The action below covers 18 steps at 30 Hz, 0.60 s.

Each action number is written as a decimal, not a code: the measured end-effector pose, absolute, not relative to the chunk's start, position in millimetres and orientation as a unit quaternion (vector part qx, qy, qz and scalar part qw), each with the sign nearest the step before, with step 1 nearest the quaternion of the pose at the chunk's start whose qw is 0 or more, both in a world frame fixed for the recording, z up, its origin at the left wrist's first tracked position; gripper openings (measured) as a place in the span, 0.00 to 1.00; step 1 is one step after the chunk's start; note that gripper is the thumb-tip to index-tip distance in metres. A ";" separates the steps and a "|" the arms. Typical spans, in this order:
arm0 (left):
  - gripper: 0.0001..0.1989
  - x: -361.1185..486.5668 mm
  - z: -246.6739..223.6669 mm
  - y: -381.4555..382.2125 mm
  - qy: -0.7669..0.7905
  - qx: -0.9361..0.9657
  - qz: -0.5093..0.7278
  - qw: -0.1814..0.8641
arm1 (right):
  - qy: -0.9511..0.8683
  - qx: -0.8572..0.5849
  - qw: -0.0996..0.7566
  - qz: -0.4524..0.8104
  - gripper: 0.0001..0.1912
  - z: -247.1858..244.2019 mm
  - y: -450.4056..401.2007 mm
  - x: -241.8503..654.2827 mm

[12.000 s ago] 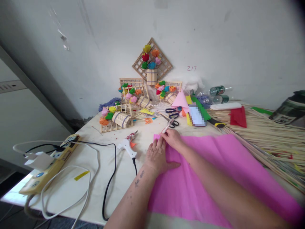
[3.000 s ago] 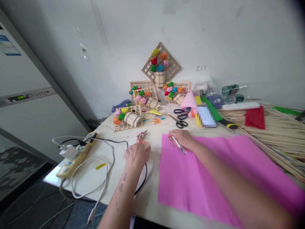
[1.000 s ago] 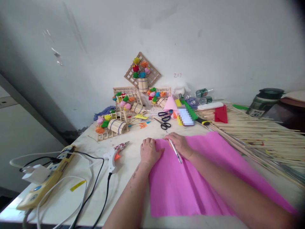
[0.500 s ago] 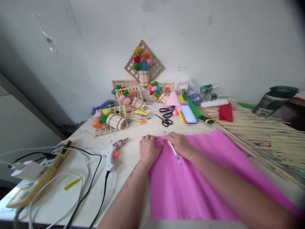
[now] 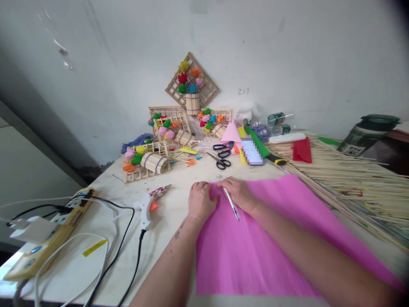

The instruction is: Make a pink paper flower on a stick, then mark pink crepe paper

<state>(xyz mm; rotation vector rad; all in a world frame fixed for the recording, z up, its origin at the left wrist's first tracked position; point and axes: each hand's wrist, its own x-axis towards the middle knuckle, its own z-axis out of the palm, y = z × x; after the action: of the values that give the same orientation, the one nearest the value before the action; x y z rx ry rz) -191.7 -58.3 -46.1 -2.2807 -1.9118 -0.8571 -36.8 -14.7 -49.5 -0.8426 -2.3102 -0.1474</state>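
A wide sheet of pink crepe paper [image 5: 243, 256] lies spread on the table in front of me. My left hand [image 5: 201, 200] is at its far left corner, fingers curled at the edge and thumb on the paper. Just right of it, my right hand [image 5: 238, 192] holds a white pen [image 5: 231, 204] that slants back toward me, with the fingertips at the paper's far edge. What the fingertips do under the knuckles is hidden.
A hot glue gun [image 5: 148, 209] and a yellow power strip [image 5: 54, 234] with cables lie left. Beyond the hands are scissors [image 5: 223, 163], a phone [image 5: 252, 152] and stick lattices with paper flowers [image 5: 147, 162]. Bamboo sticks [image 5: 351, 183] and a dark jug [image 5: 367, 134] are right.
Both hands stay at the paper's far edge with almost the same grip. The pen keeps its place in my right hand. The view has shifted slightly.
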 end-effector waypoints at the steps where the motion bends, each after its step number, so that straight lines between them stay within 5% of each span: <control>1: 0.17 -192.1 -47.3 -57.4 -0.620 -0.732 -0.280 0.020 | -0.884 -0.324 0.334 -0.051 0.09 -49.3 -14.6 -36.8; 18: 0.13 -188.1 -38.9 -65.3 -0.596 -0.771 -0.212 0.075 | -0.827 -0.390 0.402 0.054 0.09 -57.8 -6.0 -30.7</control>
<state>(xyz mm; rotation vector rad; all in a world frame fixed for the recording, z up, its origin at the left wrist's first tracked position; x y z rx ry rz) -188.1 -65.3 -38.9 -2.3127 -1.7889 -0.6357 -30.7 -6.0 -57.8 -0.9854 -2.0897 0.1368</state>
